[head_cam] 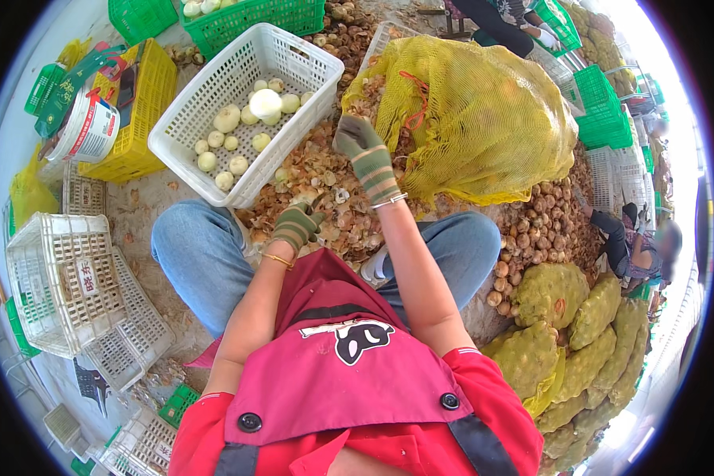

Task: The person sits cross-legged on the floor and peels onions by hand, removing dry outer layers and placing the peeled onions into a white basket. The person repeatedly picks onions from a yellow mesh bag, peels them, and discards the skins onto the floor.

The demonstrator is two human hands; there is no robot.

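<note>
My left hand (298, 226), in a green striped glove, is low over a heap of onion skins (327, 172) between my knees. A slim dark thing shows by its fingers; I cannot tell whether it is held. My right hand (364, 156), gloved alike, has curled fingers beside the mouth of a large yellow mesh bag (482, 119) with a red tie (415, 101). Whatever its fingers may hold is hidden. Ahead on the left, a white plastic crate (184, 128) contains several peeled onions (226, 118). One bright white onion (266, 103) looks larger than the others.
Unpeeled onions (535, 223) and filled mesh sacks (550, 291) lie to the right. A white bucket (95, 128) rests against a yellow crate (160, 77) on the left. White crates (65, 285) stand nearer me. Other people (633, 247) sit at the right and far right.
</note>
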